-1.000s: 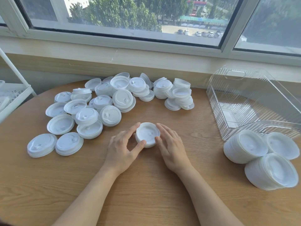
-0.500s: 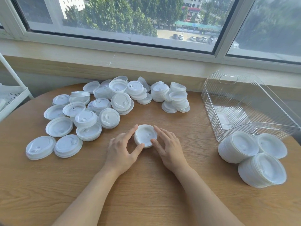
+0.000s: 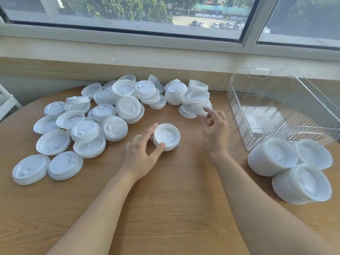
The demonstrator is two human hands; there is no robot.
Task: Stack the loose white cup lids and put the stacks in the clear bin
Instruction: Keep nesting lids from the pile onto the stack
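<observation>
A short stack of white lids (image 3: 167, 136) stands upside down in the middle of the round wooden table (image 3: 165, 199). My left hand (image 3: 142, 153) grips it, thumb at the near side and fingers at the far left. My right hand (image 3: 215, 128) is off the stack, up and to the right, its loosely bent fingers close to a pile of loose lids (image 3: 193, 100); it is blurred and holds nothing I can see. Many loose lids (image 3: 82, 126) cover the table's left and back. The clear bin (image 3: 276, 107) stands at the right. Three tall lid stacks (image 3: 287, 162) lie in front of it.
A wall ledge and window run along the table's far side. A white rack (image 3: 5, 105) stands at the left edge. Bare wood lies between my arms and toward the near edge.
My right hand has let go of the short stack and moved up and right toward the loose lids. My left hand stays on the stack.
</observation>
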